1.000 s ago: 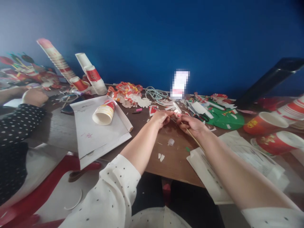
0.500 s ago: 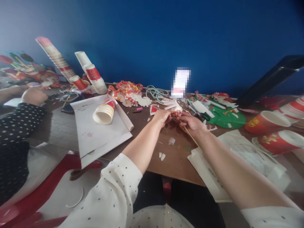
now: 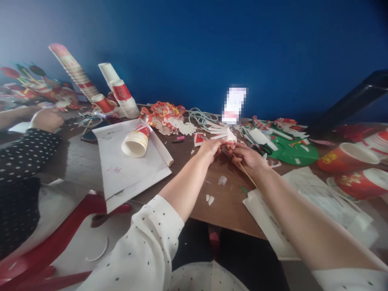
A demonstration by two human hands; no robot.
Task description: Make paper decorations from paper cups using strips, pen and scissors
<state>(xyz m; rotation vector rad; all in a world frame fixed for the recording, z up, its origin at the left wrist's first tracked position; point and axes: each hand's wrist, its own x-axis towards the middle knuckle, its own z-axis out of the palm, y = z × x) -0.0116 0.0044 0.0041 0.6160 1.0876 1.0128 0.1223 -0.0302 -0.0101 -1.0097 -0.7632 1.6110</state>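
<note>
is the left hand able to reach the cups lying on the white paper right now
Probably yes: nothing tall stands between the left hand and the cups, though it seems busy at the small red-and-white piece.

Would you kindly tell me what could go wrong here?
The small red and white papery piece between the left hand and right hand might crumple if squeezed. The thin tan stick in the right hand might snag the right forearm. The nested red-and-white paper cups, lying sideways, could roll if bumped.
</note>
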